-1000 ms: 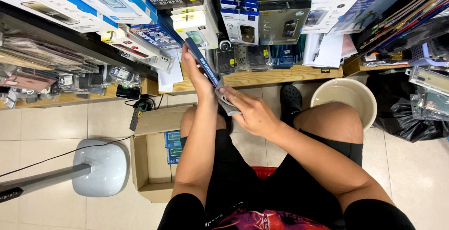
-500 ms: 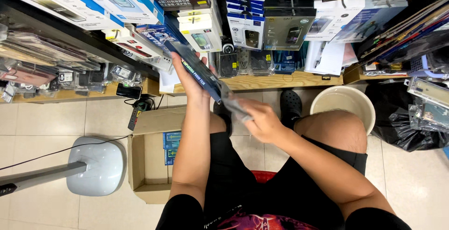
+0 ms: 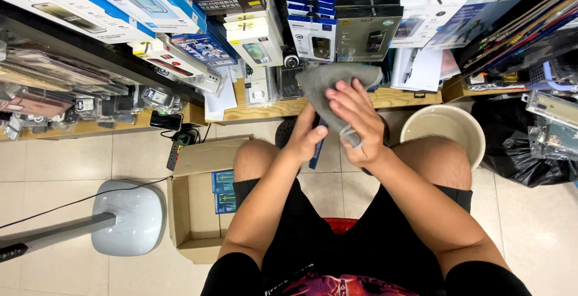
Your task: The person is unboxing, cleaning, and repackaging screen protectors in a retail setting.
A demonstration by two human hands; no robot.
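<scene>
Wiping is under way: the right hand fingers press a grey cloth over a flat dark device gripped in the left hand fingers just beneath; next calls for steady, even rubbing.

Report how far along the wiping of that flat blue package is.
Done: nothing shows as finished. In hand: the left hand grips the flat blue package on edge, while the right hand presses a grey cloth over its upper part. Left: the lower end below the hands is uncovered by the cloth.

flat blue item mostly hidden behind left hand, grey cloth
</scene>
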